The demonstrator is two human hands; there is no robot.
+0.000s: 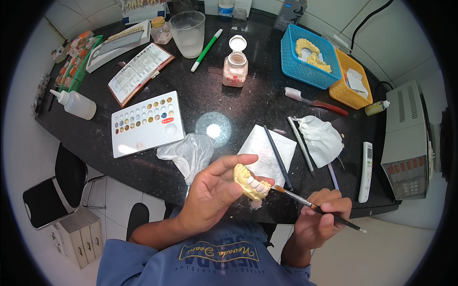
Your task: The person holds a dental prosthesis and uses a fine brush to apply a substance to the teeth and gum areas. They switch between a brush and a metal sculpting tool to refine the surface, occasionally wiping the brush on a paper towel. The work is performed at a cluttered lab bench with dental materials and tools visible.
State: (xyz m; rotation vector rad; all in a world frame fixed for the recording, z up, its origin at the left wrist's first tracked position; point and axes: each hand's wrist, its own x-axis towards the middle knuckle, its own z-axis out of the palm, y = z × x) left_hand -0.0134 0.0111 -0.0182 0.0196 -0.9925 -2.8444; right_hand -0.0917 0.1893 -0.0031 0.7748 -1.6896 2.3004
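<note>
My left hand [207, 195] grips a yellow plaster dental model [245, 190] between thumb and fingers, in front of my chest. A row of white teeth [257, 185] runs along its side. In my right hand [322, 217] is a slim dark-handled paintbrush [305, 202], pinched between thumb and fingers. Its brown bristle tip meets or nearly meets the white teeth at the model's right end; I cannot tell whether they touch. Just beyond the model lies a folded white paper towel [267, 150], with a dark thin-handled tool [277, 156] across it.
On the black counter a white paint palette [148, 140] lies left, beside a crumpled clear plastic bag [191, 155]. An uncapped powder jar [235, 70] stands farther back. At right are a toothbrush [315, 101], a white cloth [322, 138], blue basket [291, 71] and small furnace [405, 157].
</note>
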